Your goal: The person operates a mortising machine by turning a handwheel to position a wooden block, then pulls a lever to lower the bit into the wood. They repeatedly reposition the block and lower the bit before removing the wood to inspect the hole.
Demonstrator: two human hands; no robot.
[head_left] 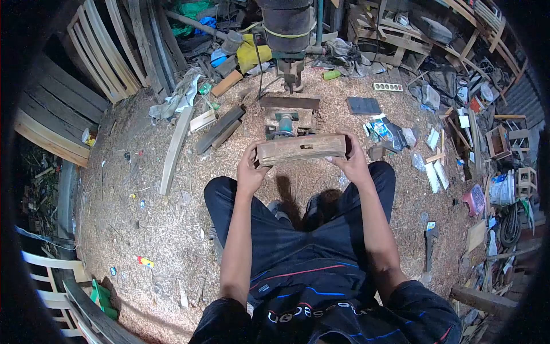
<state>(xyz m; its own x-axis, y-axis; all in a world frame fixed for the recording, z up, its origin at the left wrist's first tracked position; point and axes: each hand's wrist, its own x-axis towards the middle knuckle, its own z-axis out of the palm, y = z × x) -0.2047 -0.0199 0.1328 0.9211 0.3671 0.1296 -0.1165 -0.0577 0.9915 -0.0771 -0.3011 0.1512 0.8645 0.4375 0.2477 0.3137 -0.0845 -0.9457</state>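
A thick, slightly curved block of wood with a small rectangular slot in its face is held level in front of my knees. My left hand is closed around its left end, with the thumb at the lower edge. Around the right end, my right hand grips the same block. Just beyond the block sits a teal power tool on the floor, partly hidden by the wood. A dark wooden board lies behind that tool.
Wood shavings cover the floor. Dark timber offcuts and a long pale plank lie to the left. A white power strip, a dark flat board and plastic bags lie to the right. A hatchet-like tool is beside my right knee.
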